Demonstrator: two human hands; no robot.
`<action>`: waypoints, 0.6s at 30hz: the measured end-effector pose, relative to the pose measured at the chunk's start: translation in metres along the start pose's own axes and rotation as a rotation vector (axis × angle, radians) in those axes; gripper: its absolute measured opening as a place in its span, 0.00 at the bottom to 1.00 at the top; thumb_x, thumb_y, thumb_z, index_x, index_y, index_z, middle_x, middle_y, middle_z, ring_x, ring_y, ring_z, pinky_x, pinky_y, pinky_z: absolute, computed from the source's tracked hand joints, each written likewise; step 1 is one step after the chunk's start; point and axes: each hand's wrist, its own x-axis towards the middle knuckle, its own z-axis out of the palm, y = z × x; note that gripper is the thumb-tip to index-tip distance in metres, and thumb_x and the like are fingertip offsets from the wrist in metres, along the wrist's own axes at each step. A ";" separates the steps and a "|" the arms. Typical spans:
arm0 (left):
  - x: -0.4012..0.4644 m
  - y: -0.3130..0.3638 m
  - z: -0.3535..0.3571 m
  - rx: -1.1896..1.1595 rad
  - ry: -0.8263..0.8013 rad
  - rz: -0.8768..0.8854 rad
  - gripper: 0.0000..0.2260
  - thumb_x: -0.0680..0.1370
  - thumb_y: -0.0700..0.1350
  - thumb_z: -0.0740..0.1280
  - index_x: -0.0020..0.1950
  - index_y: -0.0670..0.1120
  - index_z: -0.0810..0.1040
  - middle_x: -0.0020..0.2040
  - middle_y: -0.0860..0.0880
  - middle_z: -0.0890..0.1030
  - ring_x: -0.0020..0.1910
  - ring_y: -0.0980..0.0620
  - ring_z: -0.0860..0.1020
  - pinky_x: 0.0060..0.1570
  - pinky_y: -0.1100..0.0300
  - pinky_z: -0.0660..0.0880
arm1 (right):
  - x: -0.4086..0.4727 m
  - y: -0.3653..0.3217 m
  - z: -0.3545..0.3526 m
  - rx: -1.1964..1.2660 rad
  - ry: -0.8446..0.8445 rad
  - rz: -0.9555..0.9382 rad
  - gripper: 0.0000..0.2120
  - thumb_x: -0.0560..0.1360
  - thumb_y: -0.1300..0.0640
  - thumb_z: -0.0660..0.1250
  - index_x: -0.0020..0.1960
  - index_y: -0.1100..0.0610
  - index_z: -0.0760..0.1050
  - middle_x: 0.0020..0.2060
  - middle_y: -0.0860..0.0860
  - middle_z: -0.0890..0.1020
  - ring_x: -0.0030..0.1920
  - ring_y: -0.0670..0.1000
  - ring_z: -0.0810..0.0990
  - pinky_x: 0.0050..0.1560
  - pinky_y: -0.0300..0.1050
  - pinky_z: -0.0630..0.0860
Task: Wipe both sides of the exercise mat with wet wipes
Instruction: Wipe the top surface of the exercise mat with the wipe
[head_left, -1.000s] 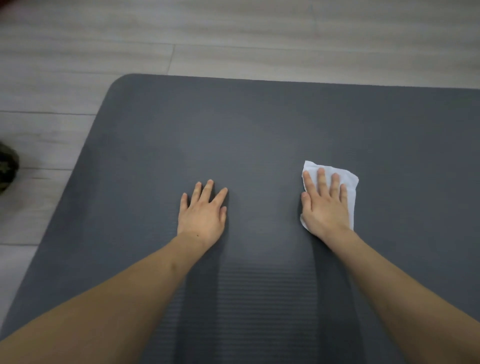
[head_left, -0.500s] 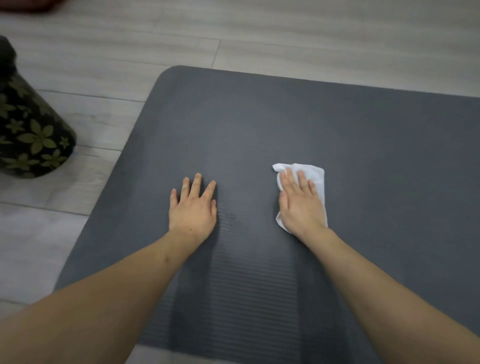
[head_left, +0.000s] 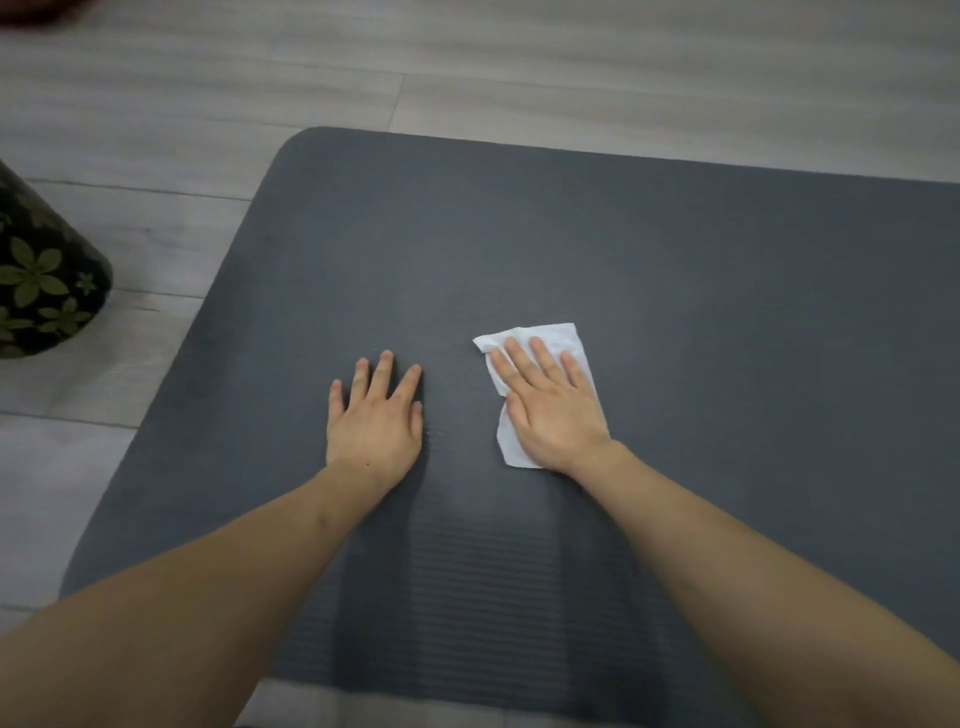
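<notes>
White wet wipe (head_left: 558, 338) lies pressed under the flat right hand (head_left: 553, 410); left hand (head_left: 375, 422) rests flat on the mat (head_left: 675, 291).

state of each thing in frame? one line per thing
exercise mat: unrolled, flat on the floor, rounded corner lying flat
wet wipe: folded, flat on the mat, pinned under the right hand
right hand: fingers straight, pressing the wipe
left hand: fingers straight and spread, palm down on bare mat, holding nothing
floral-patterned object: on the floor left of the mat, apart from it, partly cut off by the frame edge
</notes>
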 end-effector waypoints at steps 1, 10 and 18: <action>0.002 0.014 0.001 0.005 -0.001 0.026 0.24 0.85 0.56 0.49 0.82 0.58 0.54 0.84 0.50 0.48 0.82 0.45 0.46 0.79 0.40 0.47 | -0.010 0.022 -0.002 0.003 0.006 0.056 0.28 0.83 0.45 0.39 0.84 0.40 0.42 0.83 0.41 0.44 0.83 0.48 0.40 0.81 0.55 0.38; 0.015 0.141 0.011 0.077 -0.010 0.285 0.26 0.83 0.62 0.48 0.81 0.60 0.54 0.84 0.49 0.49 0.82 0.44 0.46 0.77 0.34 0.40 | -0.125 0.167 -0.004 0.086 0.093 0.609 0.28 0.84 0.46 0.42 0.82 0.35 0.42 0.84 0.48 0.41 0.83 0.53 0.38 0.81 0.58 0.39; 0.013 0.153 0.016 0.086 -0.045 0.320 0.27 0.83 0.63 0.48 0.82 0.60 0.52 0.84 0.49 0.46 0.82 0.43 0.44 0.76 0.33 0.41 | -0.148 0.168 0.002 0.106 0.086 0.618 0.31 0.80 0.45 0.35 0.84 0.43 0.41 0.84 0.46 0.42 0.83 0.56 0.38 0.82 0.58 0.40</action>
